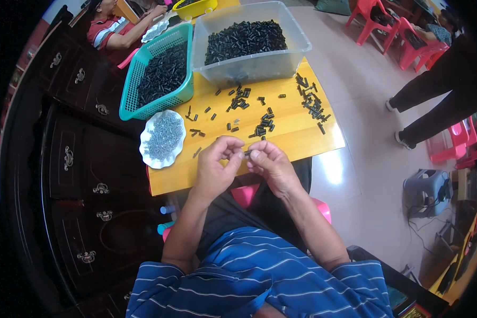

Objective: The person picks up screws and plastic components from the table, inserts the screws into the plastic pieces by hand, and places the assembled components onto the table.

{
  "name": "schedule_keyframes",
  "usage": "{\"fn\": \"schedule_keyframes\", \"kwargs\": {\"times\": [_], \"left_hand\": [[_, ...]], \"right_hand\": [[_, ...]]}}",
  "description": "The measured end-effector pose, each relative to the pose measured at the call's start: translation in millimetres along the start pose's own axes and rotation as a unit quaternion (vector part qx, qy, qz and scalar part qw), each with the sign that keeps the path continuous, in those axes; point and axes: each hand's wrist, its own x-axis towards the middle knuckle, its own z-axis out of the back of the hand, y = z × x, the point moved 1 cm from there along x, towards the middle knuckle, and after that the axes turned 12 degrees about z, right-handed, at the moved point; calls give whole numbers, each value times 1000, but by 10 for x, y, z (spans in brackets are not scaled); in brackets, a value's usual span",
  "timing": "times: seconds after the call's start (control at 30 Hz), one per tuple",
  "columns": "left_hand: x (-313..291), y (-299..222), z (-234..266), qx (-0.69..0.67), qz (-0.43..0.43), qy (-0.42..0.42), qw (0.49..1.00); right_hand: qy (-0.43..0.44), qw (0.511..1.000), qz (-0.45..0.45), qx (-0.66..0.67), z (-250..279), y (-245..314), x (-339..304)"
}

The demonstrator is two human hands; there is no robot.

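Observation:
Over the near edge of the yellow table [185, 177], my left hand [217, 165] and my right hand [274, 166] meet, fingertips pinched together. Between them is a small dark cylindrical piece [247, 153], mostly hidden by the fingers. Loose black cylindrical pieces [265, 124] lie scattered just beyond my hands, with another cluster [312, 106] along the right edge. To the left of my left hand sits a white scalloped plate [144, 139] heaped with small silvery metal pins or screws [164, 137]; I cannot tell which.
A teal basket [127, 100] and a clear plastic tub [297, 47], both full of black pieces, stand at the back. Beyond them a person in a red shirt [108, 34] sits near a yellow basin [199, 9]. Dark cabinets [111, 164] line the left. Someone's legs [429, 95] show right.

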Motion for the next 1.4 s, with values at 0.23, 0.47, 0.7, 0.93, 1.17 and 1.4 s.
{"fn": "schedule_keyframes", "kwargs": {"times": [0.23,0.47,0.7,0.93,1.17,1.4], "left_hand": [[148,-144,160,-38,89,175,980],[784,-112,14,118,3,106,987],[1420,204,-377,382,-271,25,883],[1642,311,-521,449,-297,94,838],[1650,367,-508,421,-259,113,862],[1652,304,-339,370,-238,87,894]], "right_hand": [[47,998,-10,32,-7,56,-19],[79,978,-67,180,54,111,1],[57,977,-72,190,95,82,19],[43,979,-67,190,120,91,27],[36,981,-68,180,108,79,26],[37,982,-68,170,83,79,13]]}}
